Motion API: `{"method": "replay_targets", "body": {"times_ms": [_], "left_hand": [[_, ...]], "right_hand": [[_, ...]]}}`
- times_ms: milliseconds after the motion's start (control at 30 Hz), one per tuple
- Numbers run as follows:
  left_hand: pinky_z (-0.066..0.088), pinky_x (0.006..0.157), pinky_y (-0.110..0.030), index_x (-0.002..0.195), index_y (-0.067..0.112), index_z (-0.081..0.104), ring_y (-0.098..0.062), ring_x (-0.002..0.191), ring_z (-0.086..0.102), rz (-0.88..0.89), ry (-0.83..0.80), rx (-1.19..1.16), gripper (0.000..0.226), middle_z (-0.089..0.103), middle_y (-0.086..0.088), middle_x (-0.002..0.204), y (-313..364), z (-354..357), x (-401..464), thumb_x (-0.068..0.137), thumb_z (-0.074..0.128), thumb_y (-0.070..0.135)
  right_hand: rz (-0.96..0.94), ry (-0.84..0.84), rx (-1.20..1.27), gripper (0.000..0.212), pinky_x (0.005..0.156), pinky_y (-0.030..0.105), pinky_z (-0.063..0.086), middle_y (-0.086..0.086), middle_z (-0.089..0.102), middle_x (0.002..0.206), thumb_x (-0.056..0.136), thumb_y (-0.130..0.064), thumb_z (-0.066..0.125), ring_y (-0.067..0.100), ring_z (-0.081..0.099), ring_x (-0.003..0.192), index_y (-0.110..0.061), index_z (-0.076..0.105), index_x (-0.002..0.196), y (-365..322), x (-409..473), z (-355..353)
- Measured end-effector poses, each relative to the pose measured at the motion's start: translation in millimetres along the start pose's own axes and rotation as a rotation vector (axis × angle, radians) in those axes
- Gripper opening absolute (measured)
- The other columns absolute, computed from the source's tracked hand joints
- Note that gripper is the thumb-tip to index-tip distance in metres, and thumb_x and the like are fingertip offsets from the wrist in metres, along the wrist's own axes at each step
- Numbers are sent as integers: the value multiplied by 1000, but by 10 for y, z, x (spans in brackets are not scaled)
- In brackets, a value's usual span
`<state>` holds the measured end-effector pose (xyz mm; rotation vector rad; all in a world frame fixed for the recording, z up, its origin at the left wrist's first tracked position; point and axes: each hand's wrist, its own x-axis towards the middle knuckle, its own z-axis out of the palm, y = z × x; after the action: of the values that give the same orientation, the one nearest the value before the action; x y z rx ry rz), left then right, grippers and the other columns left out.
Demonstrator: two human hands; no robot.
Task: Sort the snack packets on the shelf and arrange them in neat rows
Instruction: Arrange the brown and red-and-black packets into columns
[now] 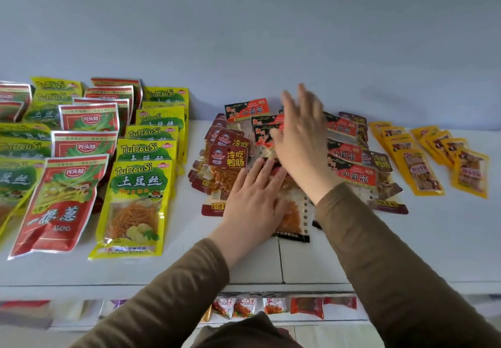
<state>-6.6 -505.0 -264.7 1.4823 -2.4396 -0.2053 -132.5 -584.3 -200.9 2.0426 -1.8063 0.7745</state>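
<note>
Snack packets (349, 152) heaped mid-shelf (433, 239), overlapping; likely light, limp, slick film, best pinched at sealed top edges. Left hand (254, 198) presses flat on the heap, fingers straight. Right hand (303, 136) hovers above, fingers spread, holding nothing. Bare shelf in front and between heap and yellow rows (146, 158); front edge near

Blurring at the fingers of the right hand (301, 133); left hand (254, 198) covering part of the middle packet (294, 212); green packets (13, 141) running off the left edge; lower-shelf packets (273, 305) showing too small for reading.
</note>
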Motion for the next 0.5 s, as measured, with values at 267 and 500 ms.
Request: {"method": "replay_targets", "body": {"times_ms": [267, 500], "left_hand": [[17, 128, -44, 156, 16, 43, -28, 156, 24, -92, 179, -72, 54, 40, -8, 162, -340, -197, -73, 102, 45, 27], [6, 128, -47, 163, 32, 22, -25, 160, 0, -205, 45, 56, 57, 15, 1, 172, -498, -105, -147, 108, 22, 49]], "right_hand": [[49, -602, 502, 60, 126, 47, -1, -3, 42, 158, 106, -56, 13, 16, 29, 150, -32, 21, 160, -152, -252, 202], [-186, -485, 11, 52, 121, 64, 8, -13, 30, 163, 107, -37, 33, 18, 19, 151, -34, 24, 158, -18, -289, 420]]}}
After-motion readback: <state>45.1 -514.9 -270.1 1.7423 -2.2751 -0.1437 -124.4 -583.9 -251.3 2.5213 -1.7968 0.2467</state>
